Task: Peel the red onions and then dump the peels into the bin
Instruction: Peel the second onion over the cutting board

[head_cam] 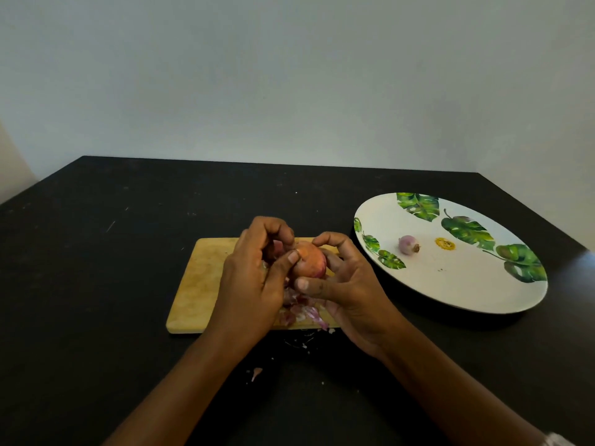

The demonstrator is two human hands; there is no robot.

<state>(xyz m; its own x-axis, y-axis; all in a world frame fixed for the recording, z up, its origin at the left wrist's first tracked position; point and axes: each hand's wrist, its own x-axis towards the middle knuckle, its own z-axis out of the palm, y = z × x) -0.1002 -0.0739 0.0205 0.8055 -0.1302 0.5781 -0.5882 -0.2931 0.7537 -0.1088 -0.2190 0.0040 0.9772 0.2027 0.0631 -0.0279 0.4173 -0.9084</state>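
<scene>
A red onion (309,258) with its dry orange-red skin on is held above the wooden cutting board (199,284). My right hand (346,284) cups it from the right, fingers curled round it. My left hand (257,272) grips it from the left, thumb tip pressed on the skin. Purple and white peels (304,312) lie on the board under my hands. One peeled pale purple onion (408,244) lies on the white leaf-patterned plate (467,284) to the right. No bin is in view.
The board and plate sit on a black table (96,284) against a pale wall. A few peel scraps (256,373) lie on the table in front of the board. A yellow mark (445,244) shows on the plate.
</scene>
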